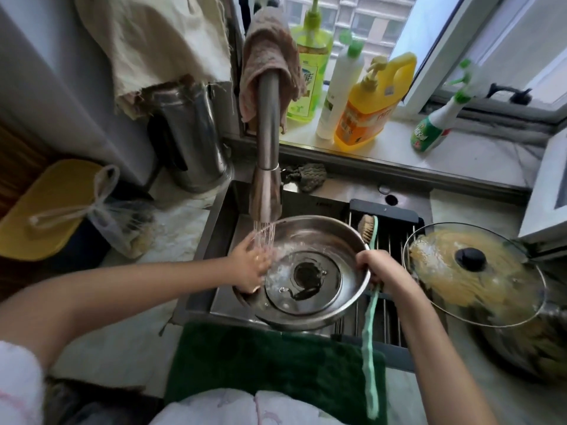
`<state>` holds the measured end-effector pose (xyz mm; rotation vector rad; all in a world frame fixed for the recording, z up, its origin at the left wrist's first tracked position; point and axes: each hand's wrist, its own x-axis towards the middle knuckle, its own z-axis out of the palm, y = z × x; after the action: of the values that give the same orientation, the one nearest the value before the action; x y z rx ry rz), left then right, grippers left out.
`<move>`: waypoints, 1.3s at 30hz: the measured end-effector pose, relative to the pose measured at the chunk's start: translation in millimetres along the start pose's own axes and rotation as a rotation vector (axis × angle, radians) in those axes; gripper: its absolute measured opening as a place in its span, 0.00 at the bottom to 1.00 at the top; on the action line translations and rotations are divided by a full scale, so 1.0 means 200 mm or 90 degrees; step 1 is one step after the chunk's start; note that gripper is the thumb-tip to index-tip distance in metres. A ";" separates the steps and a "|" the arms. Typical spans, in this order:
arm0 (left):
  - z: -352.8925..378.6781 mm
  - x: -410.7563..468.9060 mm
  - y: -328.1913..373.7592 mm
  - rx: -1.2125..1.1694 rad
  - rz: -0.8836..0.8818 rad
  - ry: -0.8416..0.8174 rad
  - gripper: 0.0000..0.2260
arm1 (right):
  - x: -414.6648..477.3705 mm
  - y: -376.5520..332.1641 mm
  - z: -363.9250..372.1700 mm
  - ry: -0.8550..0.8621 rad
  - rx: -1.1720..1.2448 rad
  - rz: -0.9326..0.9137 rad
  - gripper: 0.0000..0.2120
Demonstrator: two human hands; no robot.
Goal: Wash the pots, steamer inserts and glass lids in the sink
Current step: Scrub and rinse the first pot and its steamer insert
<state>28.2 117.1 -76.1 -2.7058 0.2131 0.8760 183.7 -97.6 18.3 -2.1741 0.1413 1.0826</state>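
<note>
The right hand (pixel 372 266) curls its fingers over the rim of the steel pot (pixel 306 271), tilting it in the sink (pixel 221 210) so the faucet (pixel 267 167) spray reaches the left hand (pixel 250 268), whose fingers rub flat inside.

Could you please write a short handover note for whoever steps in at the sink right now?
Left hand: inside the steel pot, under the running water from the tap; whether its fingers hold anything cannot be told.
Right hand: grip on the pot's right rim, steadying it over the sink.
A glass lid lies inside the pot, wet.
Second glass lid, smeared with yellow residue, sits on another pot on the right, not yet washed.
Brush rests on the drying rack beside the pot.
Done: rinsing under way. Left: finish this pot and lid, then the dirty pot and lid.
</note>
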 end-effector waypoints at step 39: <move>-0.09 0.04 -0.33 0.000 0.336 0.303 0.23 | -0.02 0.08 0.12 -0.224 -0.004 0.003 0.15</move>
<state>59.9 174.5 -53.2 -2.8567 1.0584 0.3163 159.2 -94.5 2.7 -1.9526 -0.0175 1.4483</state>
